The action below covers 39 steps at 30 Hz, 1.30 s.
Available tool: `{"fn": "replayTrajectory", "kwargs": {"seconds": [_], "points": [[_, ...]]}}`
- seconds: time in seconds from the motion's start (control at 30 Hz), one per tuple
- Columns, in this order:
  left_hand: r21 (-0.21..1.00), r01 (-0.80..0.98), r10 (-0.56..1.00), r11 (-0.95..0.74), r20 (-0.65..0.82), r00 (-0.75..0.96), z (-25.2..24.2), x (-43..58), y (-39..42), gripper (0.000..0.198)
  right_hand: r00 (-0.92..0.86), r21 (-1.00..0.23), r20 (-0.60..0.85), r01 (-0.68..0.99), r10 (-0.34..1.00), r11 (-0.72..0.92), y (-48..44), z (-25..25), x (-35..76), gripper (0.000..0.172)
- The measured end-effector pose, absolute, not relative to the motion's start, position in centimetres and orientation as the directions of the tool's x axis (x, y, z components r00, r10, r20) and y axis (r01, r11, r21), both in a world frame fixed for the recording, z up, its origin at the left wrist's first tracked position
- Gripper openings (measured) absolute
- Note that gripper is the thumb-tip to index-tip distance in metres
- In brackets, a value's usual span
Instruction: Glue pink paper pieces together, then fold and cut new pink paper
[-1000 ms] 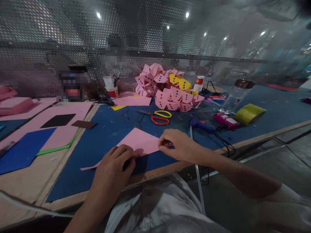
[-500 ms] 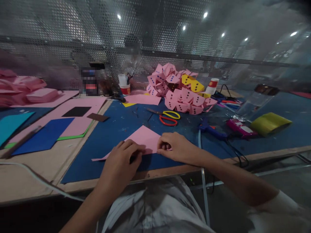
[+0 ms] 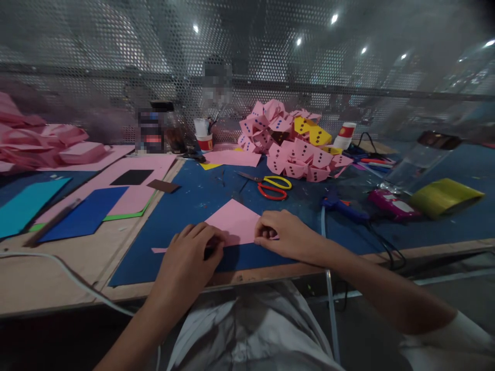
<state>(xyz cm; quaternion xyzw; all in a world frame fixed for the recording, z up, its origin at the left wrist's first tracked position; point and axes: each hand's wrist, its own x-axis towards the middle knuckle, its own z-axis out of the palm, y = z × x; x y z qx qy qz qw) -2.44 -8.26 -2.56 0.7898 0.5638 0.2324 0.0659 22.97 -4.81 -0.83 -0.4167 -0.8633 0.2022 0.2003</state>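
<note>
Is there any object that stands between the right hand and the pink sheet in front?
Nothing visible stands between them: the right hand touches the pink sheet at its right side. The scissors lie beyond it, out of the way.

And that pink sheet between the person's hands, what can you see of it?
The pink sheet looks like plain paper or thin card. It lies over the blue tabletop, one corner pointing away from the person. The left hand covers its left part; the right hand, fingers curled, appears to pinch its right side. A narrow pink end sticks out beyond the left hand, perhaps of this sheet.
</note>
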Motion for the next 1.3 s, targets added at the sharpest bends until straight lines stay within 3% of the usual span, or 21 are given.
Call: {"fn": "replayTrajectory", "kwargs": {"seconds": [0.7, 1.3], "points": [[0.361, 0.894, 0.949, -0.264, 0.264, 0.173, -2.4, -4.0, -8.5, 0.015, -0.573, -0.537, 0.192, 0.618, 0.797, 0.574, -4.7, -1.1, 23.0, 0.006], [0.324, 0.884, 0.919, -0.338, 0.314, 0.237, -3.1, -6.1, -8.6, 0.014, -0.557, -0.543, 0.145, 0.646, 0.818, 0.536, -4.9, -0.6, 22.8, 0.006]]}}
